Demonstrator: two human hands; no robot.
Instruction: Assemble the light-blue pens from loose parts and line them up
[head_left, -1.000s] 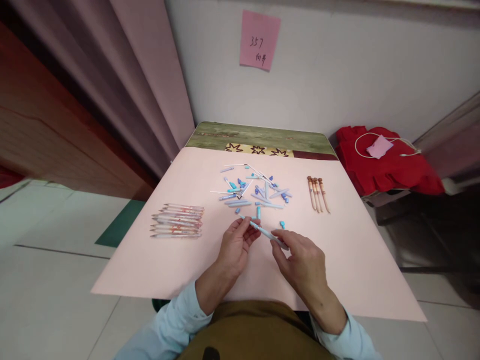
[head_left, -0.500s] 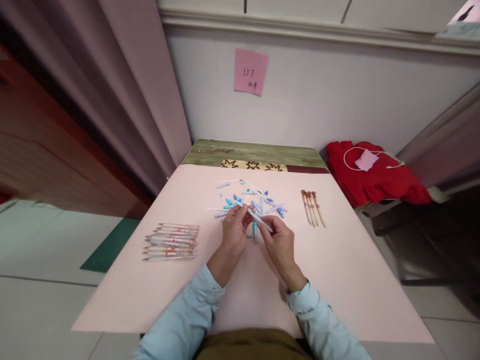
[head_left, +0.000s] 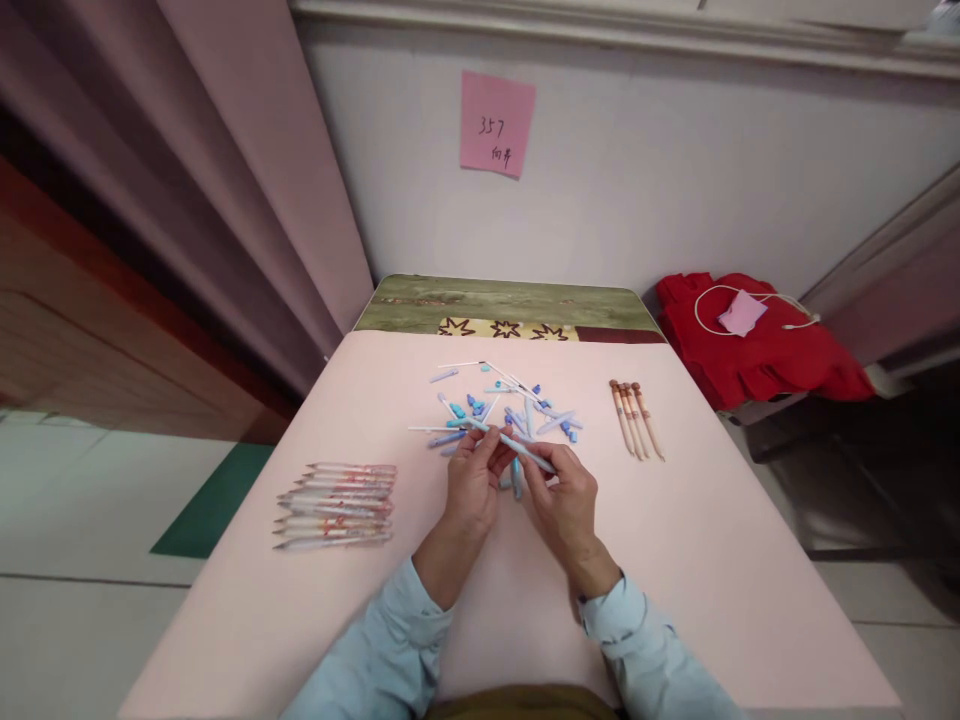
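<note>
A light-blue pen (head_left: 531, 455) is held slantwise between both hands, over the near side of a pile of pen parts. My left hand (head_left: 472, 485) pinches its upper left part, and my right hand (head_left: 564, 500) grips its lower right end. Behind and around the fingers lie loose blue and lilac pen barrels (head_left: 555, 420), small blue and turquoise pieces (head_left: 457, 411) and thin white refills (head_left: 435, 429). A turquoise barrel (head_left: 517, 480) lies just below the held pen. The fingers partly cover the pen and some parts.
Several printed pens (head_left: 337, 505) lie in a stack on the left of the pale pink tabletop (head_left: 300, 620). Several brown-topped pens (head_left: 636, 420) are lined up on the right. Past the right edge is a red cloth (head_left: 720, 350) with a white cable.
The view has tilted slightly downward and closer, shifting the table items outward. Both hands keep hold of the light-blue pen in much the same pose.
</note>
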